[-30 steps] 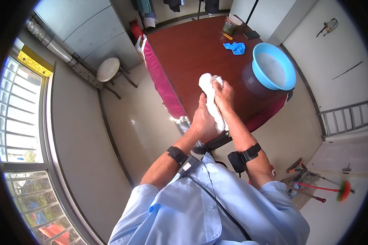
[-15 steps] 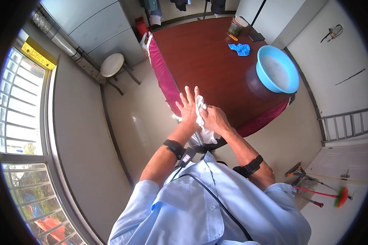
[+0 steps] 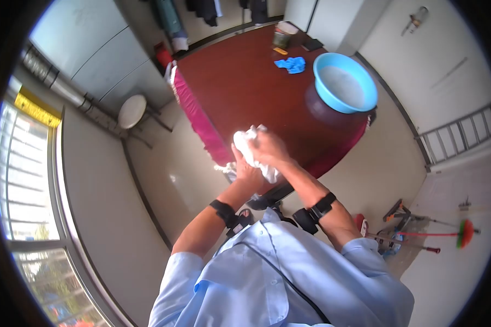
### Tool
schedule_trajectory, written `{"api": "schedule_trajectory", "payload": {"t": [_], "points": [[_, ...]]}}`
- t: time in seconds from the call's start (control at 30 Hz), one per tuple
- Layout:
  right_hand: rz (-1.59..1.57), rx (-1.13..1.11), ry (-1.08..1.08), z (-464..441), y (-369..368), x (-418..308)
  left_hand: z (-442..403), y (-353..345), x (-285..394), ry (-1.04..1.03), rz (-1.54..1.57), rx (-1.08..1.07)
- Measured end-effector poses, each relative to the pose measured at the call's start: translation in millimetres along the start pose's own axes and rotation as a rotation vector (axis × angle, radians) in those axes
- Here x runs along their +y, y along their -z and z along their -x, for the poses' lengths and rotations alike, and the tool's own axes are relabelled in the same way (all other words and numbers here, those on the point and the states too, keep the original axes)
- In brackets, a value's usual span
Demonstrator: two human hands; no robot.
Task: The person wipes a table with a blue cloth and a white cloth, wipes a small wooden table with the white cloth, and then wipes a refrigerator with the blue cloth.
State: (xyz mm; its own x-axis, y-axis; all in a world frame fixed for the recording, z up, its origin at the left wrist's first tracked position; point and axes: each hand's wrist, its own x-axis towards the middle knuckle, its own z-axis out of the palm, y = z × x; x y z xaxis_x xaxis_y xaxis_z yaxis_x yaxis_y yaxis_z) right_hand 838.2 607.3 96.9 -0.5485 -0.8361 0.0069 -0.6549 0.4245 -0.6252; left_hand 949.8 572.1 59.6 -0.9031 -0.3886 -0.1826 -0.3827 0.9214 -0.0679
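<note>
One white cloth is bunched between the person's two hands at the centre of the frame, above the near edge of the table. The right hand, blurred, curls over the cloth and clasps it from the right; the left hand touches it from the left and below, its fingers partly hidden, so I cannot tell how tightly they close. Toward the upper right, a light-blue basin holds cloudy liquid on the tabletop. A crumpled blue piece lies left of it, with a jar beyond. A round stool stands at upper left.
</note>
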Motion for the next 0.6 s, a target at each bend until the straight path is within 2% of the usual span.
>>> {"api": "schedule_trajectory", "payload": {"t": [0.07,0.1,0.17,0.2,0.27,0.4,0.5,0.6], "points": [[0.084,-0.213,0.01,3,8,-4,-14,-43,2,0.018,-0.425,0.061],[0.056,-0.321,-0.042,6,5,1,4,6,0,0.007,-0.416,-0.057],[0.002,-0.393,-0.119,20,4,2,2,-4,-7,-0.013,-0.525,-0.188],[-0.087,-0.425,-0.148,23,-5,12,-12,-68,-10,0.062,-0.639,-0.021],[-0.058,-0.383,-0.156,34,3,5,-4,-44,-4,0.018,-0.484,-0.171],[-0.022,-0.269,-0.125,46,-11,14,3,-24,0,-0.022,-0.287,-0.18],[-0.04,-0.043,-0.012,62,-31,22,2,-13,1,-0.029,-0.145,-0.251],[-0.081,-0.04,0.063,72,-22,17,-12,-40,-5,-0.031,-0.107,-0.306]]}}
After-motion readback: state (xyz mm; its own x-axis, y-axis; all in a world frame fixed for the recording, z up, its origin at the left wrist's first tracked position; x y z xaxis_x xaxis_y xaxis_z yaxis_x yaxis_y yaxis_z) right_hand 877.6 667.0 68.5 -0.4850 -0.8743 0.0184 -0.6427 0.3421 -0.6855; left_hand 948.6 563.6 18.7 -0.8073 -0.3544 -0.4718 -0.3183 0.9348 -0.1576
